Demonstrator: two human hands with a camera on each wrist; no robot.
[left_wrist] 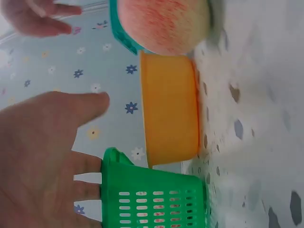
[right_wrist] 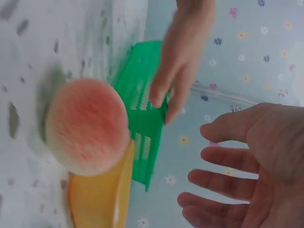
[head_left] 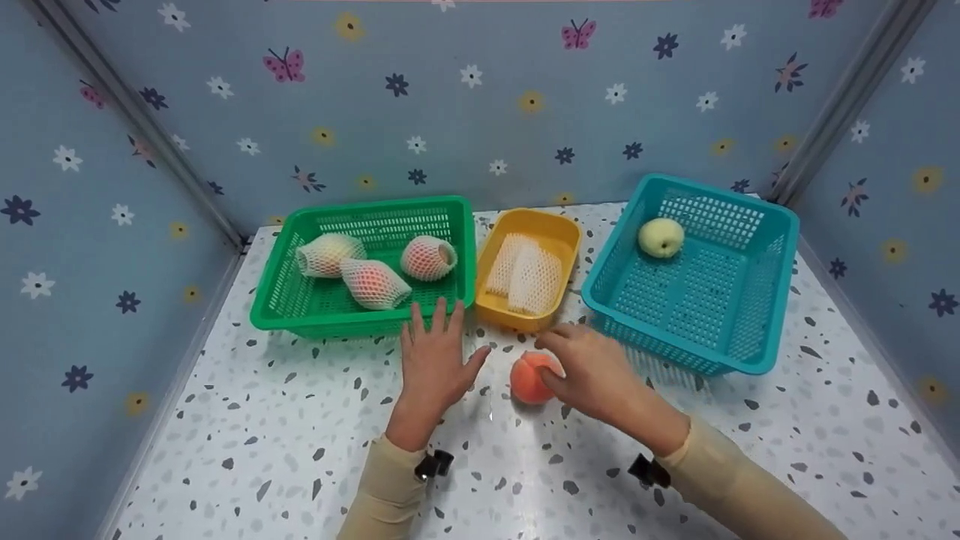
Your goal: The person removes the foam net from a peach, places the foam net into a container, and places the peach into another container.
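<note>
A pink-orange peach [head_left: 532,378] sits bare on the speckled table in front of the yellow container [head_left: 517,321]. My right hand [head_left: 596,371] hovers over its right side, with loosely bent fingers that stand apart from the fruit in the right wrist view. Spread and straight, my left hand [head_left: 435,360] reaches toward the front rim of the green basket [head_left: 360,324], fingertips right at the rim. Inside that basket lie three fruits in white foam nets, one of them a netted peach [head_left: 373,283] near the front. Neither hand holds anything.
Empty white foam nets [head_left: 534,277] lie in the yellow container. To the right, a blue basket [head_left: 690,341] holds one pale yellow-green fruit [head_left: 661,238]. Flower-patterned walls [head_left: 480,105] enclose the table at the back and both sides.
</note>
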